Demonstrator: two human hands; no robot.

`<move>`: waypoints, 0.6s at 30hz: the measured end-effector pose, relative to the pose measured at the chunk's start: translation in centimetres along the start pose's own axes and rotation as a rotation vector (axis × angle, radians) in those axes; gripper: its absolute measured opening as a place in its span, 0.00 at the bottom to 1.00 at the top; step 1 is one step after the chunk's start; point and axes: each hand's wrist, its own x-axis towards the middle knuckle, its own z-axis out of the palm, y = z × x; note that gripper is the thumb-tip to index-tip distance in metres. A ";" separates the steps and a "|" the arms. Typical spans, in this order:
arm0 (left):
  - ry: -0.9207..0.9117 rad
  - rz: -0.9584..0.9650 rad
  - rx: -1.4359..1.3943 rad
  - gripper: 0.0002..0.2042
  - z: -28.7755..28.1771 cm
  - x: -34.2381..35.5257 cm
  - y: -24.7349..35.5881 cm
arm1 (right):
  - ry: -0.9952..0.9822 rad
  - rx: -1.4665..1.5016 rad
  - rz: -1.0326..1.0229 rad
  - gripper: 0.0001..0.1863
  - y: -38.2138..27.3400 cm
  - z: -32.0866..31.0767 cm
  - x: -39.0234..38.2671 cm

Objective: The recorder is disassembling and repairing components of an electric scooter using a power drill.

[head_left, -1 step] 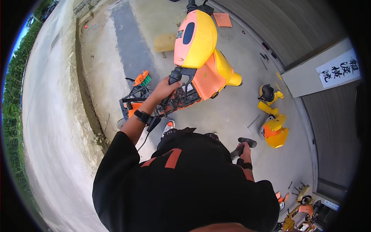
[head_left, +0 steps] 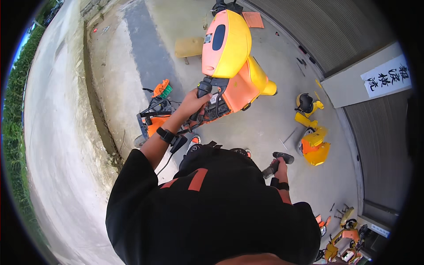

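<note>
A yellow and pale-orange motor scooter [head_left: 256,81] stands in front of me, its rear part stripped to bare frame and wiring. My left hand [head_left: 194,105] is closed around the black handlebar grip [head_left: 204,86], just below the brake lever. The scooter's front cowl [head_left: 237,42] faces up beyond that hand. Low at my right side, my right hand [head_left: 281,166] is wrapped around the handle of a dark pistol-shaped cordless drill [head_left: 285,157]. The drill's bit end is too small to make out.
Yellow and orange body panels [head_left: 316,148] lie on the concrete at right, by a dark helmet-like piece [head_left: 304,103]. A tan seat [head_left: 189,47] and a flat orange panel [head_left: 253,20] lie farther off. Other scooter parts [head_left: 344,238] crowd the lower right. A concrete ledge [head_left: 99,119] runs along the left.
The handlebar and cowl have shifted slightly to the right, with my left hand still on the grip. My right hand keeps hold of the drill.
</note>
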 end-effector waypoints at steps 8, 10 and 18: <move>-0.386 -0.061 -0.209 0.19 8.3 -2.5 -0.8 | 0.041 -0.040 -0.382 0.12 -1.5 21.3 -16.6; -0.529 -0.115 -0.281 0.23 9.8 -3.0 -1.3 | 0.135 -0.113 -0.482 0.12 -1.3 22.5 -19.0; -0.711 -0.028 -0.076 0.18 16.2 -4.3 -5.9 | 0.792 -0.838 -1.057 0.37 -1.6 26.3 -24.9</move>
